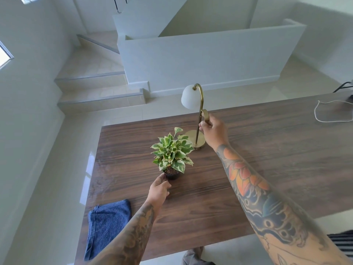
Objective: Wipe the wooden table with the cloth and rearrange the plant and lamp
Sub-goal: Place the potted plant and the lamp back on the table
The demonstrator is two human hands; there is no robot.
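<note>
Your right hand (211, 131) pinches the brass loop partway up the lamp (196, 119), fingers curled round the metal, while your left hand (159, 190) reaches the small dark pot of the plant (172, 156), thumb and fingertips touching its near side — whether they actually grip it, you cannot tell from here.

The lamp is the likelier thing to go wrong. You hold it high on a thin curved stem, with the white shade hanging out beyond the round base; lift or drag it from that point and it can swing or tip, and the shade leans toward the far edge of the wooden table (267, 169). The base sits just beside the plant's leaves, so a sideways slide can brush the foliage and topple the pot. The pot itself is narrow and top-heavy under a wide spread of leaves — a push low on one side may tilt it and spill soil onto the wood.

The table looks dark brown with a strong grain, and shows a faint sheen near its left end. The cloth (108, 226) — blue, folded, terry-like — lies flat at the near left corner, well apart from both hands. A white cord (321, 119) loops on the far right of the top.
</note>
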